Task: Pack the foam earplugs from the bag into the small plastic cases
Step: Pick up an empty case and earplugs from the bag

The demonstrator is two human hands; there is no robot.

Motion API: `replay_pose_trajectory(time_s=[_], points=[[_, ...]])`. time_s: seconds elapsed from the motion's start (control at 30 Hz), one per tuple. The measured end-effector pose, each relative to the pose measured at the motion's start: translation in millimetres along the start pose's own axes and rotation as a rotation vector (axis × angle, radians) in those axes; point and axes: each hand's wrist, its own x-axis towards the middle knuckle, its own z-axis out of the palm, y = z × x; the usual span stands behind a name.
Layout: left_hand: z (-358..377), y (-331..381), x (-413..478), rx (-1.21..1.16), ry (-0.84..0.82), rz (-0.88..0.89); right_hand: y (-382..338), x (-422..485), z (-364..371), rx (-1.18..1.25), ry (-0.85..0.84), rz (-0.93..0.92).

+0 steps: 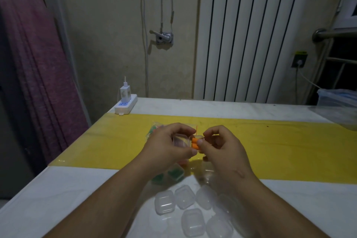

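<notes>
White table (77, 189) with a yellow strip (270, 150) stands before a ribbed radiator (251, 35) in dim light. Above the strip, the left hand (166, 147) grips an open clear case (180, 140), lifted, I judge, to steady it for filling. The right hand (222, 149) pinches two orange earplugs (194, 143) into its right half. They lie side by side, long axes roughly across the view, tips hidden by the thumb. The bag (154, 128) lies just behind, and empty cases (184, 197) wait nearer the person.
</notes>
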Motion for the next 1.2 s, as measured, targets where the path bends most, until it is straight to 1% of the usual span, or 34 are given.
replay_pose_trajectory(time_s=[0.07,0.2,0.23,0.3,0.43,0.57,0.63,0.7,0.77,0.83,0.93,1.0,1.1,1.2], points=[[0,0,0,-0.046,-0.026,-0.005,-2,1,-1,0.145,-0.028,0.081],[-3,2,3,-0.405,-0.073,-0.158,-5,3,-5,0.241,0.035,0.122],[-4,2,4,-0.439,-0.080,-0.179,-5,4,-5,0.250,0.046,0.122],[-4,0,4,-0.424,-0.088,-0.159,-6,2,-4,0.243,0.053,0.122],[0,0,0,-0.258,-0.098,-0.062,-8,-1,-3,0.241,0.014,0.124],[-2,0,1,-0.193,-0.013,-0.058,-12,-1,-1,0.406,-0.018,0.203],[-3,0,1,-0.159,-0.004,-0.047,-13,-1,-2,0.408,-0.050,0.208],[-2,0,0,-0.131,-0.021,-0.031,-10,-3,-1,0.310,-0.075,0.171],[-2,0,0,-0.108,-0.014,-0.015,-7,-2,-2,0.163,-0.048,0.121],[-2,-2,2,-0.085,0.063,-0.003,-6,3,-3,0.078,0.029,0.089],[-5,-6,8,-0.052,0.240,0.005,-5,10,-10,-0.031,0.117,-0.007],[-7,-8,10,-0.032,0.320,-0.002,-2,11,-12,-0.092,0.060,-0.030],[-10,-10,12,-0.016,0.408,0.000,-1,4,-9,-0.333,-0.129,0.031],[-13,-13,14,-0.002,0.466,-0.011,0,0,-4,-0.453,-0.177,0.083]])
